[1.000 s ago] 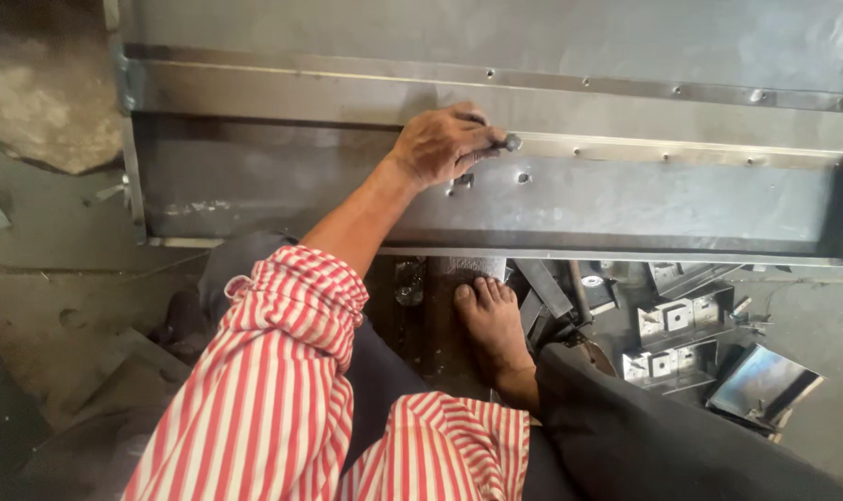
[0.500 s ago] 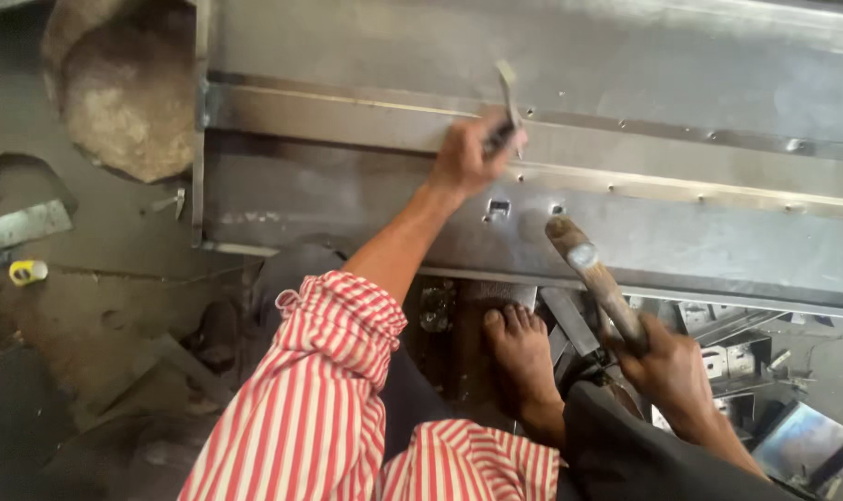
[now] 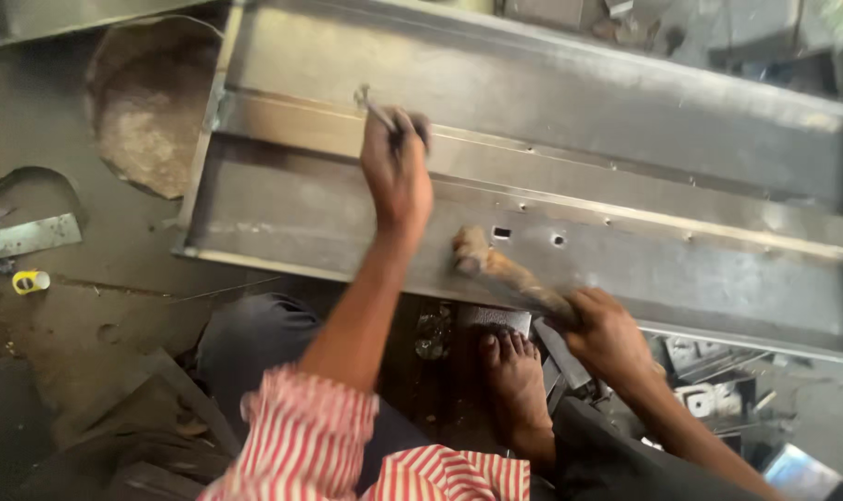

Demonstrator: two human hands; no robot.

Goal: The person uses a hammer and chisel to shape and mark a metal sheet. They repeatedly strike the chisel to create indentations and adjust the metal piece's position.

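Observation:
A long folded sheet-metal frame lies across the floor in front of me, with a small square cutout and several round holes in its lower flange. My left hand is closed around a thin metal punch, held over the raised rib of the frame. My right hand grips the wooden handle of a hammer, whose head hovers just left of the square cutout. My bare foot rests on the floor below the frame.
A round rusty pan sits at the upper left. A flat metal strip and a small yellow ring lie on the left floor. Small metal brackets and scrap pieces are piled at the lower right.
My left hand has slid left along the rib with the punch. My right hand has raised the hammer up over the flange; the view has shifted left.

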